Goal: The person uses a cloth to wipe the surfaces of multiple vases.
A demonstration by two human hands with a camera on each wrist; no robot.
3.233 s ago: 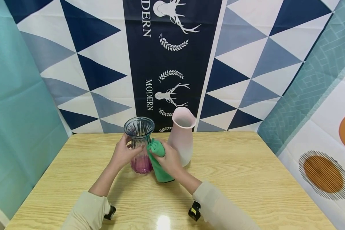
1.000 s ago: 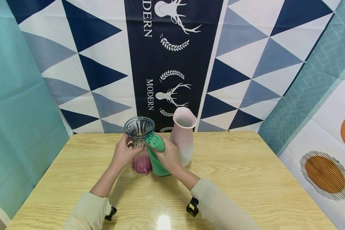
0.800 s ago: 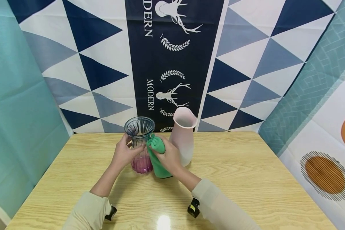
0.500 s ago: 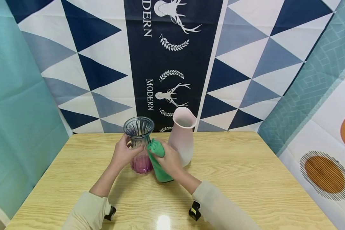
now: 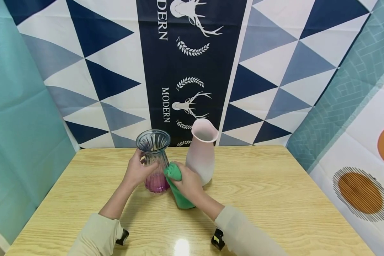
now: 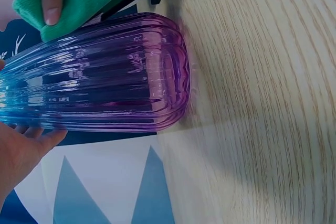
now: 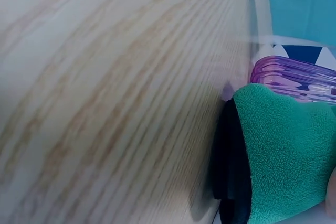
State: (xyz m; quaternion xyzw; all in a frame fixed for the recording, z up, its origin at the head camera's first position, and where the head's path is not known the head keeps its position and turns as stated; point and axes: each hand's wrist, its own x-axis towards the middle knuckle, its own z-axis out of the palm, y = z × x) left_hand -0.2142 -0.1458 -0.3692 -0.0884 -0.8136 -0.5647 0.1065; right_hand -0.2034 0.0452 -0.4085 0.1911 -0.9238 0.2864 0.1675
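2 vases stand upright on the wood tbl (image 5: 259,199). The person's L hand (image 5: 138,170) holds the clear ribbed vase (image 5: 156,182), blue up top & pink at the base, thumb in front w/ fingers round back. R hand (image 5: 188,180) grips a bunched green cloth (image 5: 181,197) close by that vase, its lower end hanging; can't tell if cloth & glass touch. The pale pink vase (image 5: 201,154) is just behind the R hand.
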